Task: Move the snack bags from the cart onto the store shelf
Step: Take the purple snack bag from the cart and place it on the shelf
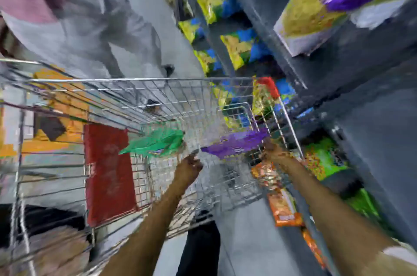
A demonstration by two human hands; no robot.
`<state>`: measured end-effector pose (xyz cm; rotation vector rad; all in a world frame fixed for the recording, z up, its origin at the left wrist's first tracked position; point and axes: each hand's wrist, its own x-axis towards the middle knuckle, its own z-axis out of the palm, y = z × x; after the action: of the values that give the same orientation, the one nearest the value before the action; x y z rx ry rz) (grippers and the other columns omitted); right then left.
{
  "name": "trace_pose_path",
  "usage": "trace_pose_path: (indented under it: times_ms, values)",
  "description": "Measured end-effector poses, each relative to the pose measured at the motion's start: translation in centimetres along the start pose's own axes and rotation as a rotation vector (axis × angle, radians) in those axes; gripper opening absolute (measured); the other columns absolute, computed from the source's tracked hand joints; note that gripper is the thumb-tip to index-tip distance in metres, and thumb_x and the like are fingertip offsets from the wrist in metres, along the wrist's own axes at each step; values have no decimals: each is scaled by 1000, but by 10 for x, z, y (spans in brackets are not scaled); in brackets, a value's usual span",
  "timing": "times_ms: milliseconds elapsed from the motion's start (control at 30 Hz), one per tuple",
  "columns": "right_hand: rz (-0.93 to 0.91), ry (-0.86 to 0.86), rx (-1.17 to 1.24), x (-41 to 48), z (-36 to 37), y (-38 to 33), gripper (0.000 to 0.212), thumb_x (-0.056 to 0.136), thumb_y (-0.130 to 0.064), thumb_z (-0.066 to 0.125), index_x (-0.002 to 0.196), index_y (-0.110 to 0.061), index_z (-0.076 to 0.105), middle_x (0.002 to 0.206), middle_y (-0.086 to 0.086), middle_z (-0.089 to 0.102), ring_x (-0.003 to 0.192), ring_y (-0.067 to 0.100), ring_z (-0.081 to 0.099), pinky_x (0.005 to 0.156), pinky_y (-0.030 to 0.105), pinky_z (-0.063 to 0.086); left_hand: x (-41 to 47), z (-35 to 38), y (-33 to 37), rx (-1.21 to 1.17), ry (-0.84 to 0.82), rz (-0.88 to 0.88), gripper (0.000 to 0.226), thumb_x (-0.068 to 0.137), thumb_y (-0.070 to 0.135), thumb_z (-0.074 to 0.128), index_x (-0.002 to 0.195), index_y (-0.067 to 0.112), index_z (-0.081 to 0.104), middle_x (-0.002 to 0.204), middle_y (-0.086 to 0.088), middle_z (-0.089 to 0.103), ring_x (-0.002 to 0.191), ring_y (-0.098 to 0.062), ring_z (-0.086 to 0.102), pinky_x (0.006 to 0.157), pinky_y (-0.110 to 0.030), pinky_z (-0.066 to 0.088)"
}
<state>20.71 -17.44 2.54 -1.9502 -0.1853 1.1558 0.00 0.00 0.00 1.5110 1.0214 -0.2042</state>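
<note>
Both arms down in the cart, my left hand reaching for the green bag, my right hand at the purple bag, grips too blurred to tell, next lift right to the shelf.

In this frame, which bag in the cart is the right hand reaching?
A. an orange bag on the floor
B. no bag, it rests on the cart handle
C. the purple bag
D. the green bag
C: the right hand is at the right end of the purple bag inside the wire cart, while the green bag lies further left, nearer the left hand.
</note>
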Motion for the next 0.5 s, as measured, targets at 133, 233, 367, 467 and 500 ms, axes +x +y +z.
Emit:
trace_pose_path:
  times_ms: [133, 233, 367, 467, 500]
  values:
    - [-28, 45, -50, 33, 2, 23, 12, 61, -21, 69, 68, -31, 66, 56, -36, 64, 56, -18, 55, 64, 6, 44, 41, 15, -15, -125, 90, 83, 72, 55, 24, 66, 124, 17, 45, 86, 2, 61, 59, 17, 53, 70, -16, 43]
    - [46, 192, -83, 52, 11, 16, 39, 72, 13, 57, 64, -24, 54, 71, 0, 65, 46, -17, 50, 64, 20, 44, 46, 18, -1, -101, 161, 85, 41, 67, 3, 69, 107, 3, 62, 108, -24, 68, 77, 13, 62, 77, -7, 42]
    - [246, 257, -205, 51, 1, 39, 23, 71, -15, 62, 93, -8, 62, 88, 17, 60, 89, 22, 65, 71, 40, 51, 43, 14, 17, -50, 164, 137, 18, 80, 5, 61, 97, 7, 69, 106, -17, 70, 97, -13, 62, 77, -19, 45]
    - [-34, 358, -179, 27, 1, 4, 19, 72, 0, 60, 90, 4, 64, 92, 29, 69, 84, 19, 60, 71, 35, 48, 25, 7, 51, -40, 147, 305, 19, 82, 49, 49, 76, 31, 52, 72, 4, 59, 66, 7, 53, 59, -14, 38]
    - [-116, 353, -134, 16, 1, -10, 19, 71, 1, 58, 89, 3, 63, 90, 27, 69, 78, 12, 59, 69, 29, 49, 16, 4, 65, -24, 163, 378, 26, 80, 57, 42, 72, 32, 44, 66, 10, 51, 60, 8, 49, 54, -11, 35]
